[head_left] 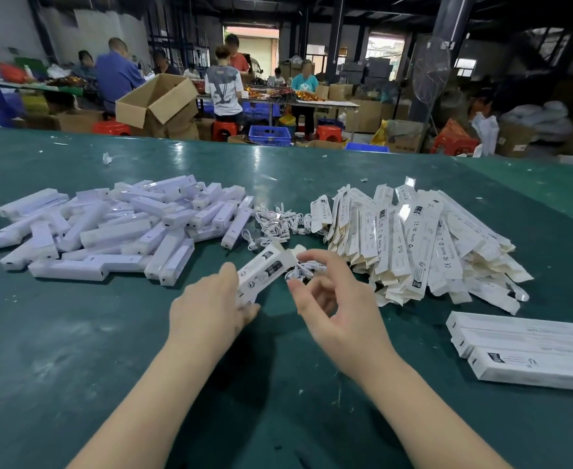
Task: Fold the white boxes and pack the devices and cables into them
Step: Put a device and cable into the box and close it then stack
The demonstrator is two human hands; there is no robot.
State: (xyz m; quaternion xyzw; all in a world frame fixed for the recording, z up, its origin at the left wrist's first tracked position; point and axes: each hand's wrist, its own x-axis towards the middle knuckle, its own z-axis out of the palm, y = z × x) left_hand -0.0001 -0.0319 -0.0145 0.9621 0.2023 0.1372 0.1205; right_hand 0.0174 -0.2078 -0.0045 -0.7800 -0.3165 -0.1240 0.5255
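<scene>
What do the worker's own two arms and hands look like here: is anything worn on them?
The left hand and right hand are bare, without gloves. No rings, watch or wristband show. Both forearms are uncovered to the frame's bottom edge; no sleeve appears.

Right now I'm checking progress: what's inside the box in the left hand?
The box in the left hand shows only its outside; the contents are hidden. The right hand holds a coiled cable at its open end.
</scene>
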